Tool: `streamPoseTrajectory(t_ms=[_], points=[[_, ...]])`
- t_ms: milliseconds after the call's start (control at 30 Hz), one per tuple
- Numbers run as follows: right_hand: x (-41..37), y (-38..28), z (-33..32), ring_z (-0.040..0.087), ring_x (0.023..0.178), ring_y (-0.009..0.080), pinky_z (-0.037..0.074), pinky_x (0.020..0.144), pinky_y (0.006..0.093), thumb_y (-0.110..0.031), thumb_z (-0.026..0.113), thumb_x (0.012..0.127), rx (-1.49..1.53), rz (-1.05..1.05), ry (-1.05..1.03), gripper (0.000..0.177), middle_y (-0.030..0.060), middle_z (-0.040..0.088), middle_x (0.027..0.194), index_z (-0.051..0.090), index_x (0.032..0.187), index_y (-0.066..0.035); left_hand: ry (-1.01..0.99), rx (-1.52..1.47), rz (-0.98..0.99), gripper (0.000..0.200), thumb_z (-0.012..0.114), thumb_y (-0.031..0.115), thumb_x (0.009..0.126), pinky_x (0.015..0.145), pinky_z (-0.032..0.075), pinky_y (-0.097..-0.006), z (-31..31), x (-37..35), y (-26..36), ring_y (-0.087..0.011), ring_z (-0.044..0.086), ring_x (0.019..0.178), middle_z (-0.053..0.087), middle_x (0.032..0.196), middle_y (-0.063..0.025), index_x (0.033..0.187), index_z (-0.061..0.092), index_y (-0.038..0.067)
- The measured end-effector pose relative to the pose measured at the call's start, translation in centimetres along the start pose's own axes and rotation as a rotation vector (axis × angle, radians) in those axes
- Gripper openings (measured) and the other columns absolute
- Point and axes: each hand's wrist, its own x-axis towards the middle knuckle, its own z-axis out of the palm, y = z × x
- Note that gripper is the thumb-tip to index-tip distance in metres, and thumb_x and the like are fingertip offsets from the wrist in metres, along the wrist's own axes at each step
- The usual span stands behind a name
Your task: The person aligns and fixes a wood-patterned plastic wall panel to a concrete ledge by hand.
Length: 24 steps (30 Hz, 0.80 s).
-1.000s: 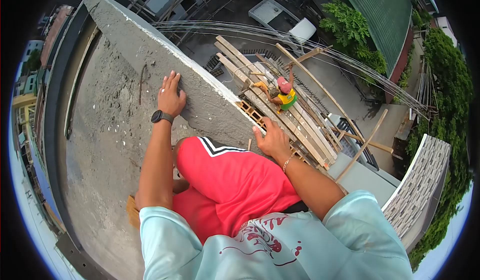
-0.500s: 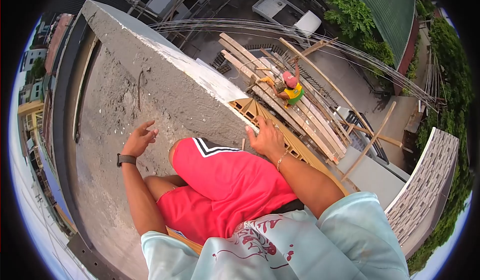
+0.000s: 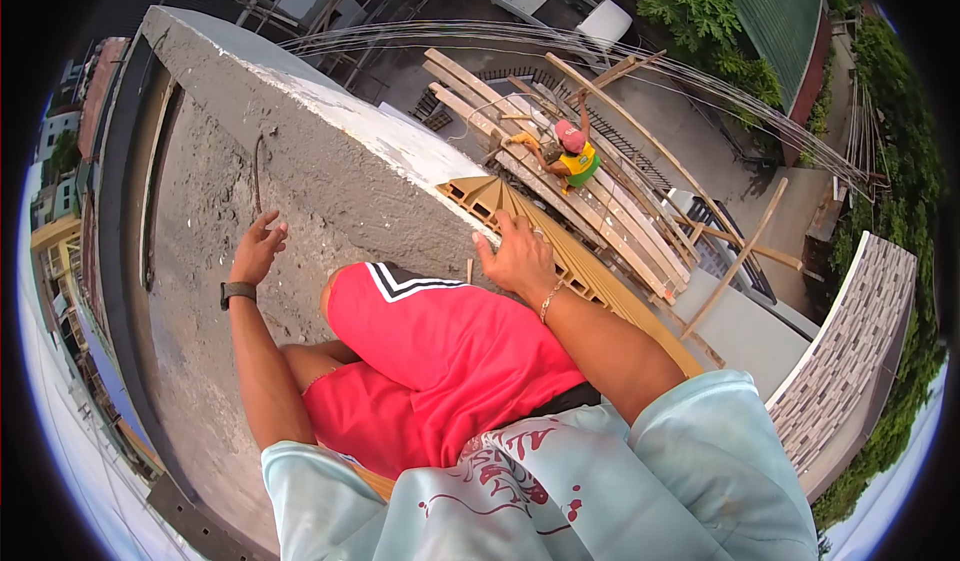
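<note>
My left hand (image 3: 259, 249), with a dark watch on the wrist, hangs above the rough grey concrete surface (image 3: 205, 306), its fingers apart and nothing in it. My right hand (image 3: 518, 259), with a bracelet on the wrist, rests on the edge of the parapet by the hollow tan panels (image 3: 570, 261), fingers spread and holding nothing. Between my arms are my bent legs in red shorts (image 3: 440, 351). A bent metal bar (image 3: 258, 176) stands out of the concrete beyond my left hand.
Below the wall, a person in a yellow-green top (image 3: 580, 164) sits on wooden planks (image 3: 620, 236) of a scaffold. Cables (image 3: 690, 91) run past. A parked white truck (image 3: 604, 23), a green roof (image 3: 775, 21) and a brick-patterned wall (image 3: 850, 361) lie farther off.
The view has shifted slightly, so most things sit a little farther left and higher. Both hands keep nearly the same pose. The person below has an arm still raised.
</note>
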Motion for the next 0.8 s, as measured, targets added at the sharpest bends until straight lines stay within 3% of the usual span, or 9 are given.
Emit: streamPoseTrajectory(t_ms=[267, 333, 467, 533, 800], points=[[0.0, 0.0, 0.1, 0.061, 0.093, 0.0418, 0.048, 0.078, 0.0533, -0.054, 0.046, 0.091, 0.003, 0.005, -0.005, 0.059, 0.0225, 0.057, 0.104, 0.050, 0.125, -0.007, 0.025, 0.004, -0.016, 0.059, 0.061, 0.038, 0.091, 0.074, 0.049, -0.0323, -0.3, -0.4, -0.1, -0.0218, 0.066, 0.093, 0.067, 0.108, -0.0137, 0.139, 0.046, 0.007], [0.0, 0.0, 0.0, 0.061, 0.094, 0.0416, 0.048, 0.079, 0.0532, -0.054, 0.046, 0.091, 0.005, 0.005, -0.013, 0.059, 0.0225, 0.057, 0.105, 0.049, 0.126, -0.007, 0.000, 0.003, -0.020, 0.057, 0.059, 0.040, 0.092, 0.070, 0.047, -0.0285, -0.4, -0.2, -0.3, -0.0149, 0.063, 0.088, 0.066, 0.105, -0.0061, 0.141, 0.045, 0.014], [0.1, 0.0, 0.1, 0.061, 0.094, 0.0413, 0.048, 0.080, 0.0528, -0.054, 0.046, 0.091, 0.012, 0.005, -0.022, 0.060, 0.0227, 0.057, 0.106, 0.049, 0.127, -0.007, 0.003, -0.018, -0.016, 0.056, 0.059, 0.040, 0.092, 0.070, 0.047, -0.0288, -0.4, -0.1, -0.6, -0.0148, 0.063, 0.087, 0.066, 0.104, -0.0063, 0.141, 0.045, 0.014], [0.1, 0.0, 0.0, 0.061, 0.094, 0.0414, 0.048, 0.080, 0.0528, -0.054, 0.046, 0.091, 0.010, 0.002, -0.020, 0.060, 0.0228, 0.057, 0.106, 0.049, 0.127, -0.007, 0.010, -0.032, -0.005, 0.060, 0.061, 0.040, 0.091, 0.073, 0.049, -0.0325, -0.5, -0.3, -0.5, -0.0214, 0.066, 0.092, 0.068, 0.107, -0.0130, 0.139, 0.046, 0.007], [0.2, 0.2, 0.4, 0.061, 0.095, 0.0423, 0.048, 0.081, 0.0531, -0.054, 0.045, 0.091, 0.007, 0.002, -0.022, 0.060, 0.0234, 0.057, 0.107, 0.048, 0.127, -0.007, 0.030, -0.026, -0.022, 0.059, 0.061, 0.040, 0.091, 0.072, 0.049, -0.0326, -0.7, -1.0, -0.9, -0.0205, 0.066, 0.091, 0.068, 0.107, -0.0128, 0.139, 0.047, 0.008]])
